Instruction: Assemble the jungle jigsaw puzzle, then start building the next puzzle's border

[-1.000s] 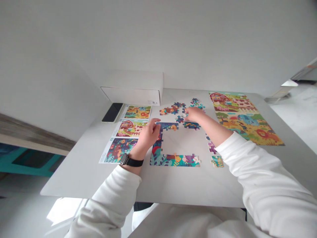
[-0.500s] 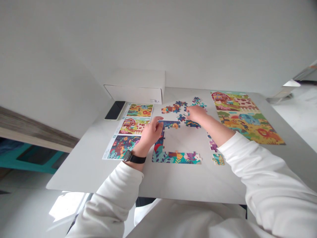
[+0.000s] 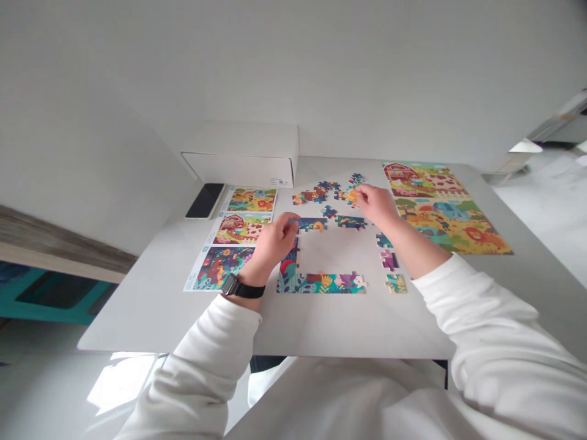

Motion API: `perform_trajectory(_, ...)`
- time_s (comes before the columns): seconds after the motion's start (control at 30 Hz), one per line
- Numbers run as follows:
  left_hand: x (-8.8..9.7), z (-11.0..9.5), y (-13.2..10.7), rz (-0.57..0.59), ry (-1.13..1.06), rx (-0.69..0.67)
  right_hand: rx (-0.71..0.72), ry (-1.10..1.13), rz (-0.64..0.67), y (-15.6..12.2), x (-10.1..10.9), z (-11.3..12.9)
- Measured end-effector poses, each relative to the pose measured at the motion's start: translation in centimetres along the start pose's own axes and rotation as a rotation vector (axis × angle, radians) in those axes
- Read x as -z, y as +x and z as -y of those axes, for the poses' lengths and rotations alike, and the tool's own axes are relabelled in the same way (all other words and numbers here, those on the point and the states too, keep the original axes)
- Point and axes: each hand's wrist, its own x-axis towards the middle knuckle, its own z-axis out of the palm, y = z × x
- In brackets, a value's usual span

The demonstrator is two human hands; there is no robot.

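Observation:
My right hand (image 3: 378, 205) pinches a yellow-orange puzzle piece (image 3: 351, 197) at the right end of the loose puzzle pieces (image 3: 316, 194). My left hand (image 3: 276, 240) is curled at the upper left corner of a partly joined jigsaw border (image 3: 321, 283); its fingers are closed, and whether they grip anything is hidden. That border has a left side and a bottom row with leaves and a white animal. A dark blue joined strip (image 3: 351, 222) lies right of its top edge. A lone blue piece (image 3: 328, 212) sits just above the gap.
Separate edge pieces (image 3: 389, 260) lie in a column on the right. Two finished puzzles (image 3: 452, 214) are at the far right. On the left are a picture sheet (image 3: 220, 269), a phone (image 3: 205, 201) and a white box (image 3: 241, 165) against the wall.
My right hand has shifted slightly right, away from the lone blue piece, and now a yellow-orange piece shows in its fingertips. My left hand stays at the border's corner. The view has shifted slightly.

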Motion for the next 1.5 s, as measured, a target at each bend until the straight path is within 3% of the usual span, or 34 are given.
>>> perform_trajectory(0.1,-0.4,-1.7,-0.8,0.029,-0.184,0.002,0.066,0.254,-0.125,-4.2,2.3,-1.1)
perform_trajectory(0.23,-2.3,-6.2,-2.5,0.232,-0.595,0.095,0.141,0.383,-0.172,-10.8,4.5,-0.6)
perform_trajectory(0.33,-4.4,-9.7,-3.7,0.402,-0.786,0.212,0.205,0.408,-0.182,-14.5,4.7,0.5)
perform_trajectory(0.43,-6.4,-11.5,-4.5,0.428,-0.882,0.312,0.279,0.405,-0.165,-16.4,4.2,1.1)
perform_trajectory(0.53,-7.6,-11.0,-4.5,0.393,-0.860,0.316,0.335,0.388,-0.148,-17.0,3.8,0.7)
perform_trajectory(0.67,-7.9,-9.4,-4.0,0.347,-0.685,0.212,0.383,0.475,-0.189,-16.7,3.5,-0.7)
perform_trajectory(0.83,-7.9,-8.8,-3.9,0.421,-0.439,0.063,0.401,0.482,-0.059,-16.2,3.1,-1.7)
perform_trajectory(0.97,-8.3,-8.6,-3.9,0.472,-0.333,-0.031,0.486,0.462,-0.071,-16.0,2.6,-1.9)
perform_trajectory(1.27,-8.3,-8.5,-4.1,0.497,-0.292,-0.038,0.536,0.413,-0.046,-15.9,1.6,-2.6)
perform_trajectory(1.4,-7.9,-8.7,-4.0,0.369,-0.181,-0.053,0.500,0.391,-0.048,-16.0,1.9,-3.0)
perform_trajectory(1.5,-7.6,-8.4,-3.9,0.275,-0.048,-0.146,0.470,0.384,-0.034,-16.6,2.4,-3.6)
